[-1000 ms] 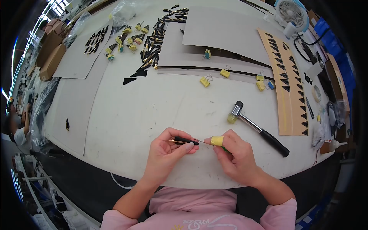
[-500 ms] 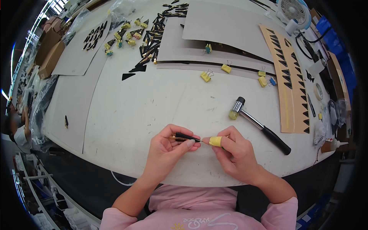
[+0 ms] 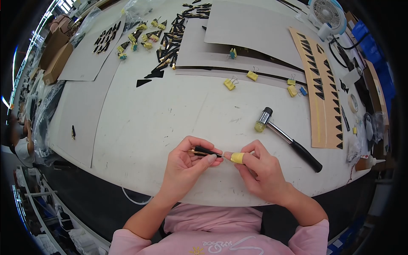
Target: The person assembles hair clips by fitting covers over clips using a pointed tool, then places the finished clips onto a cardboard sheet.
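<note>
My left hand (image 3: 187,165) pinches a black and gold clip-like piece (image 3: 204,151) between thumb and fingers, its narrow tip pointing right. Close to that tip is my right hand (image 3: 259,170), closed, with yellow tape (image 3: 237,158) round a finger. A thin metal tip shows between the two hands; the rest of that tool is hidden in my right fingers. To the right of my right hand lies a hammer (image 3: 289,139) with a black handle.
Yellow binder clips (image 3: 230,84) lie near grey boards (image 3: 250,29). Black triangular pieces (image 3: 169,46) are heaped at the back. A tan strip (image 3: 316,114) with black triangles, a fan (image 3: 326,13) and a glue bottle (image 3: 369,162) are at the right. Another person (image 3: 21,146) is at far left.
Both hands have shifted slightly upward in view, with my right hand's fingertips closer to the piece's tip. The green part seen under my right fingers earlier is now hidden.
</note>
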The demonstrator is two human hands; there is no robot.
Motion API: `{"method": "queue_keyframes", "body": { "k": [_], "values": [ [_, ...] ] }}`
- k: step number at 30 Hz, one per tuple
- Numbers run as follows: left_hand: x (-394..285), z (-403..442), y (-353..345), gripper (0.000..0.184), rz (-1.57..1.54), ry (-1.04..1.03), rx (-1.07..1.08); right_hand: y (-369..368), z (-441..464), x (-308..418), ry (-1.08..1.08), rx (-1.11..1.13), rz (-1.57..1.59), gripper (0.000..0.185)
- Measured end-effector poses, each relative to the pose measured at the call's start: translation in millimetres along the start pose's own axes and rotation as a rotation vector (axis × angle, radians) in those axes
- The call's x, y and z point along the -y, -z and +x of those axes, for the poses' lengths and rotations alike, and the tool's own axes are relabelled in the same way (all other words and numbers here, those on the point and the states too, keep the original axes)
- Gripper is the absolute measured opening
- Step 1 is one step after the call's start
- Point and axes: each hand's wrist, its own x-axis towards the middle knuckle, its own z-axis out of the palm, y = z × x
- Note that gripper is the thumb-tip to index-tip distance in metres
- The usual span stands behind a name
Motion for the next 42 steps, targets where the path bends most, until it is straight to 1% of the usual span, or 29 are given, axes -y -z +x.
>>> {"method": "queue_keyframes", "body": {
  "k": [9, 14, 18, 20, 27, 29, 30, 32, 33, 35, 36, 38, 39, 41, 42],
  "values": [
    [-0.6, -0.3, -1.0, 0.020, 0.006, -0.008, -0.010, -2.3, -0.6, -0.5, -0.016, -0.009, 0.038, 0.018],
    [-0.7, -0.7, -1.8, 0.020, -0.003, -0.020, -0.023, -0.2, 2.8, -0.5, -0.035, 0.002, 0.077, 0.009],
    [-1.9, -1.1, -1.6, 0.020, -0.002, -0.019, -0.022, -0.5, 4.3, 0.1, -0.026, 0.007, 0.071, 0.006],
    [-2.0, -1.5, -1.7, 0.020, -0.003, -0.017, -0.023, -2.4, 3.7, -0.6, -0.060, 0.009, 0.167, 0.005],
    [1.4, -1.3, -1.1, 0.020, -0.015, -0.032, -0.009, -2.2, 1.9, 6.4, -0.014, -0.008, 0.064, 0.007],
    [3.0, -1.5, -0.7, 0.019, -0.028, -0.064, 0.003, -1.4, 2.1, 8.4, -0.110, -0.008, 0.213, 0.006],
    [3.2, -1.5, -0.1, 0.019, -0.029, -0.065, 0.001, -1.2, 2.4, 6.5, -0.109, -0.006, 0.212, 0.006],
    [3.2, -1.2, 1.2, 0.018, -0.023, -0.067, 0.017, -0.9, 3.7, 0.0, -0.097, 0.025, 0.278, 0.013],
    [3.1, -1.2, 2.0, 0.018, -0.024, -0.070, 0.015, -2.2, 4.3, -0.3, -0.094, 0.027, 0.278, 0.013],
    [3.3, -1.3, 2.7, 0.018, -0.022, -0.074, 0.031, -4.4, 3.3, 0.2, -0.157, 0.045, 0.481, 0.026],
    [3.0, -1.2, 2.2, 0.018, -0.022, -0.073, 0.032, -0.6, 1.8, 1.7, -0.157, 0.044, 0.480, 0.026],
    [1.8, -1.4, 1.6, 0.019, -0.026, -0.066, 0.013, 9.6, -1.0, 6.1, -0.025, 0.221, 0.477, 0.034],
    [1.3, -1.4, 1.9, 0.019, -0.025, -0.068, 0.014, 7.8, 0.4, 4.4, -0.023, 0.219, 0.477, 0.034],
    [0.1, -1.5, 2.8, 0.020, -0.035, -0.046, 0.005, 2.1, 5.2, 0.3, -0.071, -0.045, 0.383, 0.032],
    [-0.4, -1.7, 3.0, 0.020, -0.033, -0.048, 0.004, 1.4, 5.7, 0.7, -0.069, -0.046, 0.383, 0.032]
  ]
}}
